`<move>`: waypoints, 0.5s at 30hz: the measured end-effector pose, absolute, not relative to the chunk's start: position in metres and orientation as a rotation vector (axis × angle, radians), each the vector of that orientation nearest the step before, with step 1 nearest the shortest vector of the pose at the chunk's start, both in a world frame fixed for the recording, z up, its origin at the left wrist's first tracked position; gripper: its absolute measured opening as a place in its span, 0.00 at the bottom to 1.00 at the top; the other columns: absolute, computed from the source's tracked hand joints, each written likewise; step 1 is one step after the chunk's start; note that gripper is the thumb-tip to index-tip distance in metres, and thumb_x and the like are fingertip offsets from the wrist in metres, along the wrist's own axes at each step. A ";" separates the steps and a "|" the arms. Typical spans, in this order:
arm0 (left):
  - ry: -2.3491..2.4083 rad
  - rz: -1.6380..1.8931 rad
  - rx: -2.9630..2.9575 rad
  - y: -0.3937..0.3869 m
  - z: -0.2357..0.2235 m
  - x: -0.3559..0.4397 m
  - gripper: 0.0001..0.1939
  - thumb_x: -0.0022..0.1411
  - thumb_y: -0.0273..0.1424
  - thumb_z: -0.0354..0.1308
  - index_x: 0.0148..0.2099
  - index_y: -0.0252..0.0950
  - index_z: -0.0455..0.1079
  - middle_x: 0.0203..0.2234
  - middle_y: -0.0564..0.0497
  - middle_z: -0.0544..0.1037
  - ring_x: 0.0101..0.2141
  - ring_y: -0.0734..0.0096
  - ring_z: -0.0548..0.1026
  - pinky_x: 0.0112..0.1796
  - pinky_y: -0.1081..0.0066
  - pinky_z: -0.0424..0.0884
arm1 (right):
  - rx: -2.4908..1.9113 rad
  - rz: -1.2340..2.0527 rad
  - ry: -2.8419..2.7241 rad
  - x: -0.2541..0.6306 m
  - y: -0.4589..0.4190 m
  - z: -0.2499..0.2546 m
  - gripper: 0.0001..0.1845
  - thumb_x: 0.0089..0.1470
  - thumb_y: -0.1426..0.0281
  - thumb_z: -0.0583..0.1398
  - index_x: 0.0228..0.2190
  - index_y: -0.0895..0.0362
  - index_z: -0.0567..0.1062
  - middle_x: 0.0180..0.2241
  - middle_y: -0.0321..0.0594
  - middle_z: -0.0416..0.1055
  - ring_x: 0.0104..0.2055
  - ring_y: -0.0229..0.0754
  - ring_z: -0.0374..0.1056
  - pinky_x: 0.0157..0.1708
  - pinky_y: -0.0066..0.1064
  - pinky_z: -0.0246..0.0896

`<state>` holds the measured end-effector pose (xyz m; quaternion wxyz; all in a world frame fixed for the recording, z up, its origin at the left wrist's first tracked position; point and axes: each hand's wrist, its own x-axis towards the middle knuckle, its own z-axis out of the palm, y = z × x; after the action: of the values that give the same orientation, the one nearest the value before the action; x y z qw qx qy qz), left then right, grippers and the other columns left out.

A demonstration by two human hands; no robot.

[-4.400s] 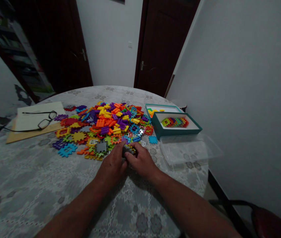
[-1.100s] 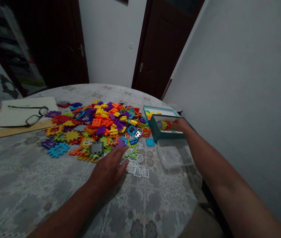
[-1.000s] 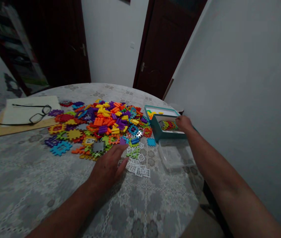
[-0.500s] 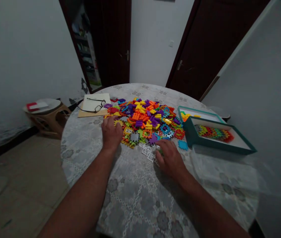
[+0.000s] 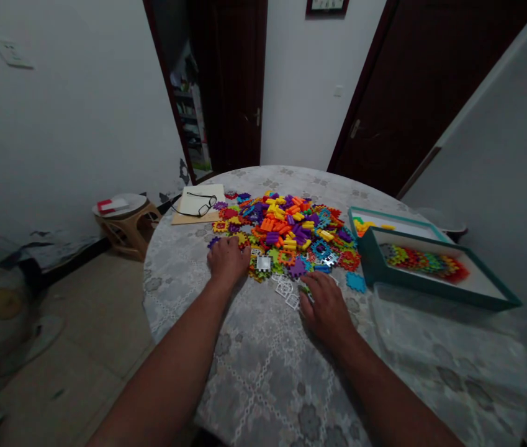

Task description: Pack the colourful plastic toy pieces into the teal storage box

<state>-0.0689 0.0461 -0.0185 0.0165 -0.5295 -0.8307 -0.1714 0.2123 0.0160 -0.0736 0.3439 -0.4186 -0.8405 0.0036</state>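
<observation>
Lying at left on the round patterned surface (image 5: 258, 397), black-framed glasses (image 5: 204, 210) top a cream paper sheet. The left hand (image 5: 229, 261), fingers bent, rests at the near-left edge of a heap of multicoloured plastic pieces (image 5: 286, 223); whether it pinches any cannot be told. White plastic window-shaped frames (image 5: 284, 287) lie beside the right hand (image 5: 326, 304), curled, its grip hidden. Farther right, a square blue toothed tile (image 5: 355, 282) sits near an open teal box (image 5: 371, 256).

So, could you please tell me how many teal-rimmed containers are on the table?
2: the front container, holding toothed pieces, and the rear container behind it, partly hidden. No others show.
</observation>
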 end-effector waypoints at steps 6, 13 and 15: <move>-2.567 -0.406 -1.749 0.035 -0.010 -0.049 0.23 0.75 0.48 0.56 0.59 0.36 0.75 0.54 0.32 0.79 0.57 0.39 0.76 0.51 0.52 0.74 | -1.162 0.009 -2.234 0.210 0.023 -0.079 0.15 0.67 0.69 0.62 0.54 0.56 0.79 0.57 0.54 0.75 0.63 0.60 0.67 0.65 0.56 0.65; -2.506 -0.354 -2.066 0.022 0.004 -0.031 0.18 0.75 0.45 0.55 0.51 0.37 0.76 0.46 0.37 0.85 0.49 0.47 0.81 0.46 0.60 0.72 | -1.217 0.033 -2.218 0.210 0.033 -0.077 0.12 0.68 0.71 0.62 0.51 0.54 0.81 0.54 0.52 0.76 0.60 0.57 0.69 0.62 0.52 0.65; -2.516 -0.367 -2.134 0.018 0.008 -0.025 0.16 0.75 0.45 0.55 0.50 0.39 0.76 0.44 0.40 0.85 0.46 0.50 0.82 0.42 0.62 0.71 | -1.226 0.052 -2.217 0.211 0.034 -0.075 0.12 0.69 0.71 0.61 0.51 0.54 0.81 0.54 0.52 0.77 0.59 0.57 0.69 0.61 0.51 0.65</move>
<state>-0.0251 0.0179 0.0076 -0.0890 -0.6403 -0.7550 -0.1102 0.2108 0.0341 -0.0753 0.2991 -0.4618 -0.8348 0.0195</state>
